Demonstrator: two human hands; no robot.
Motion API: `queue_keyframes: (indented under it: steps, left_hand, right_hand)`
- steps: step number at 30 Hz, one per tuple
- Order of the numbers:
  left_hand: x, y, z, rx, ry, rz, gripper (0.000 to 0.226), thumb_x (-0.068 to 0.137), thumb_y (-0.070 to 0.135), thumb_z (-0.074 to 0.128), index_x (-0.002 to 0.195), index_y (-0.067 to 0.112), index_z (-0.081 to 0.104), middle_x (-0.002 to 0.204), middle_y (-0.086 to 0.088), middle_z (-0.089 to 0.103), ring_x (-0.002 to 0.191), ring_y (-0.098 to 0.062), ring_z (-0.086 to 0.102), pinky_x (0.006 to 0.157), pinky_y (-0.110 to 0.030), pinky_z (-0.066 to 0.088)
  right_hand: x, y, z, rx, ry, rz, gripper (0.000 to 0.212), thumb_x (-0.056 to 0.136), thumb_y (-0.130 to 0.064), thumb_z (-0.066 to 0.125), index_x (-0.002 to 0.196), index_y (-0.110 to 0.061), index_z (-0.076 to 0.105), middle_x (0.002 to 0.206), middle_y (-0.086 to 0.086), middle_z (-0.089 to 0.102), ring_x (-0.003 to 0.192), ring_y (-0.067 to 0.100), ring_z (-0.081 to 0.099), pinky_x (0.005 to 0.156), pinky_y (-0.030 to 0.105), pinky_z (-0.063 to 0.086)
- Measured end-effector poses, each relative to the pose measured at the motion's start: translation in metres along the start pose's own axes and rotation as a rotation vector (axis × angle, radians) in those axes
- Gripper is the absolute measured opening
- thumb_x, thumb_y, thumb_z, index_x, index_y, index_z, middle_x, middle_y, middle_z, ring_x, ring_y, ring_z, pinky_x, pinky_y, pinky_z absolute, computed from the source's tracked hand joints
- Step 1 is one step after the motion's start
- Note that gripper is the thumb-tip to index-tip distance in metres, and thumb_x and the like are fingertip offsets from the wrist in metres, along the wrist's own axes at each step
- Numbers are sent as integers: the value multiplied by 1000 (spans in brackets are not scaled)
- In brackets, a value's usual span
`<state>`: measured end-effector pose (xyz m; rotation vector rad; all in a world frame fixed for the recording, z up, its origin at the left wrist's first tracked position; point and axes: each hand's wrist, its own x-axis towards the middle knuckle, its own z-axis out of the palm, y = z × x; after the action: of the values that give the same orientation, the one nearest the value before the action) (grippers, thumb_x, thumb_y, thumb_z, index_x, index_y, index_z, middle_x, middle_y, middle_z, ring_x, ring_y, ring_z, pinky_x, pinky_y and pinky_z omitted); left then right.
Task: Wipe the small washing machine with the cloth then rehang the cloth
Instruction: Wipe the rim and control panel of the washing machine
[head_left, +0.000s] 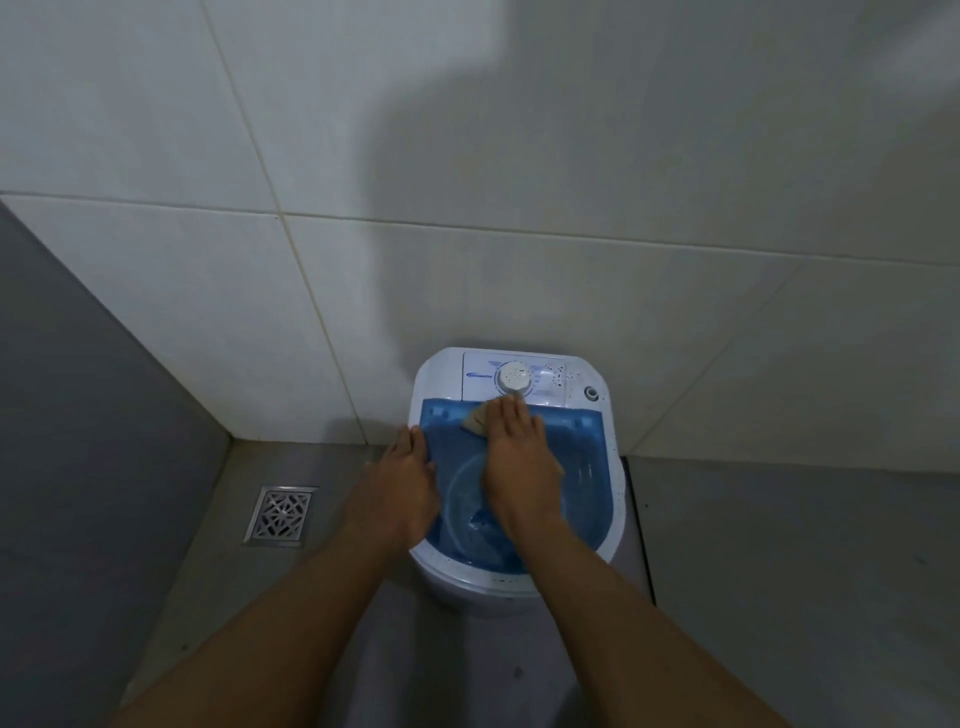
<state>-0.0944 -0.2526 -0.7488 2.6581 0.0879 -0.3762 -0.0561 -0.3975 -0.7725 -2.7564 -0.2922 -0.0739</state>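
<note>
Washing machine (511, 577), small and white with a translucent blue lid (582, 452), stood on the grey floor (779, 571) against the tiled wall (467, 156), with a floor drain (280, 515) well off to its left side. The cloth (475, 418), tan in colour, lay on the machine's lid just in front of the control dial (513, 379). The right hand (514, 457) pressed it flat, fingers (511, 410) extended and lying on top rather than closed around it. The left hand (402, 478) rested on the machine's left edge, fingers curled loosely over the rim and holding nothing else.

Assessment: wiping was in progress at the rear of the lid. Good practice would be firm, overlapping strokes from the dial side toward the machine's front, with the left hand steadying the light body. Droplets on the machine's right rim appeared to need attention. No hanging point was visible.
</note>
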Motion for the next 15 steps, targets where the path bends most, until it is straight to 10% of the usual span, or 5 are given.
queue_keyframes:
  steps: [8, 15]
  left_hand:
    - [2, -1, 2, 126, -23, 1, 61, 97, 36, 34, 147, 4, 23, 149, -17, 37, 129, -35, 44, 104, -56, 38]
    - [4, -1, 5, 204, -41, -7, 64, 98, 31, 33, 151, 3, 10, 155, -16, 27, 135, -35, 38, 107, -60, 34]
  right_hand:
    - [8, 2, 2, 0, -154, -250, 77, 89, 1, 50, 152, -5, 8, 162, 14, 6, 150, 23, 0, 122, 37, -2]
    - [-7, 60, -12, 63, -21, -36, 82, 84, 5, 58, 153, -7, 14, 162, 11, 10, 149, 24, 6, 118, 32, -5]
